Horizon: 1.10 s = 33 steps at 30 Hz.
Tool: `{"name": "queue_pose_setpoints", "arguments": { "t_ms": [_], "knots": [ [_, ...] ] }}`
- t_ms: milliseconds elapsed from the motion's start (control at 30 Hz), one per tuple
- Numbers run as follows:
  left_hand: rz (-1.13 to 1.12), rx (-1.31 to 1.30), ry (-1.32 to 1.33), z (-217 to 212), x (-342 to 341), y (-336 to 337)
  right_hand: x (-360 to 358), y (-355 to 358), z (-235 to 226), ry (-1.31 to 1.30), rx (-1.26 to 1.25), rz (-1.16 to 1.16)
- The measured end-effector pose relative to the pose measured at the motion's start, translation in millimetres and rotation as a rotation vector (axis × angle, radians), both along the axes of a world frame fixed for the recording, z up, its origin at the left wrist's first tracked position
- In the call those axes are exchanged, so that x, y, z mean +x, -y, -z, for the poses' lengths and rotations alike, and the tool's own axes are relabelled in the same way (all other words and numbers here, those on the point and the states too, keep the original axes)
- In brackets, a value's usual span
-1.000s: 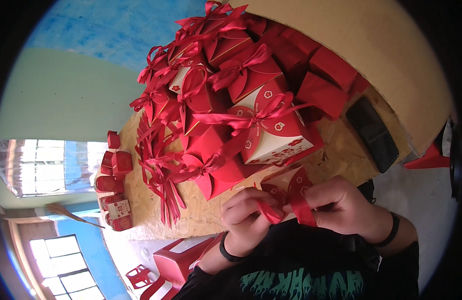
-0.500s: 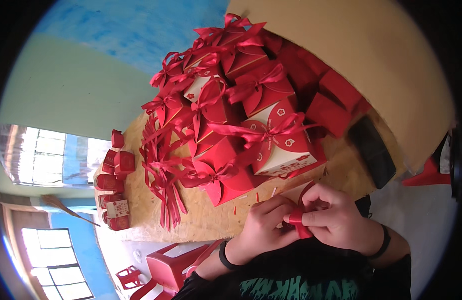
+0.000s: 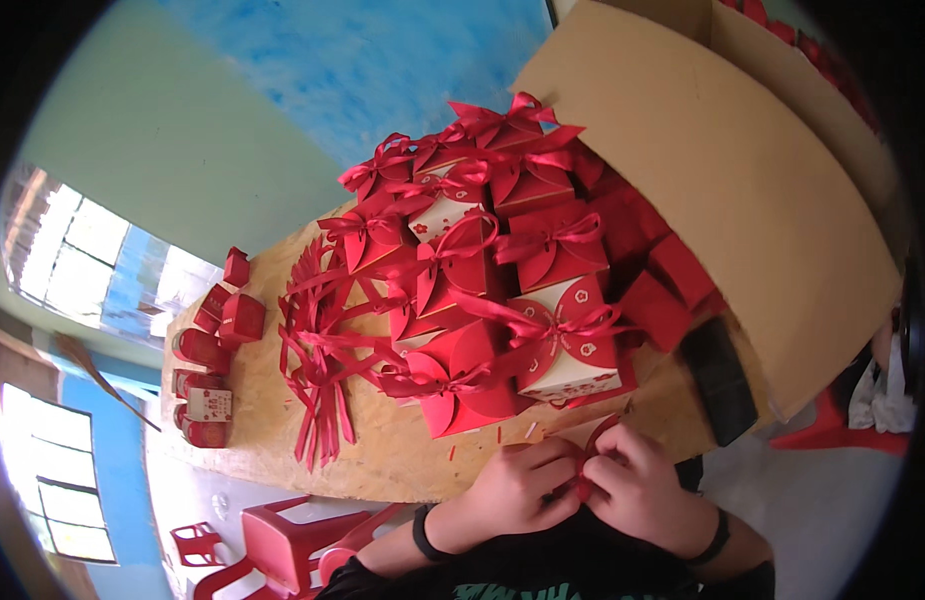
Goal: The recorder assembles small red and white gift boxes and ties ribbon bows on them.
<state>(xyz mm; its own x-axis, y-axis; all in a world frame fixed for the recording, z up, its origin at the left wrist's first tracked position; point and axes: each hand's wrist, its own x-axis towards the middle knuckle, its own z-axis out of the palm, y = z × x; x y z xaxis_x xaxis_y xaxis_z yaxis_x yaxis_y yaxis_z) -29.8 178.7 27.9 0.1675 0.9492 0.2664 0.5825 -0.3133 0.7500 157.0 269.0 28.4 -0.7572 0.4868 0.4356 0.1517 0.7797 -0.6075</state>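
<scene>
Close to my body at the table's near edge, my left hand (image 3: 527,487) and my right hand (image 3: 639,482) meet with fingers closed on a red ribbon (image 3: 583,488). Most of the ribbon is hidden by the fingers. Just beyond my fingertips shows the top of a small gift box (image 3: 589,428), pale with red; its rest lies behind my hands. Past it stands a white and red gift box (image 3: 570,376) with a tied bow. Beside that, to the left, is a red gift box (image 3: 462,400), also bowed.
More bowed red boxes (image 3: 557,245) crowd the wooden table (image 3: 382,475). Loose ribbons (image 3: 322,360) lie left of them, small red boxes (image 3: 210,350) at the far left. A black phone-like slab (image 3: 717,380) lies right, by a large cardboard carton (image 3: 712,160). Red chairs (image 3: 282,545) stand below left.
The view has shifted, so more of the carton shows. My hands stay together; my right fingers have drawn in closer to the left, and less of the ribbon shows.
</scene>
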Motion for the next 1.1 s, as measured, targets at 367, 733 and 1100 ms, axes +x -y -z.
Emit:
{"name": "queue_pose_setpoints", "arguments": {
  "t_ms": [367, 733, 1100],
  "knots": [
    [0.063, -0.112, 0.392, 1, -12, 3, 0, -3, 0, 0.060, -0.018, -0.022],
    [0.254, -0.398, 0.494, -5, -21, 3, 7, -13, -5, 0.035, -0.245, -0.177],
    [0.269, 0.055, -0.041, -11, -21, -5, 8, -20, -18, 0.147, -0.074, -0.358]
  ]
}}
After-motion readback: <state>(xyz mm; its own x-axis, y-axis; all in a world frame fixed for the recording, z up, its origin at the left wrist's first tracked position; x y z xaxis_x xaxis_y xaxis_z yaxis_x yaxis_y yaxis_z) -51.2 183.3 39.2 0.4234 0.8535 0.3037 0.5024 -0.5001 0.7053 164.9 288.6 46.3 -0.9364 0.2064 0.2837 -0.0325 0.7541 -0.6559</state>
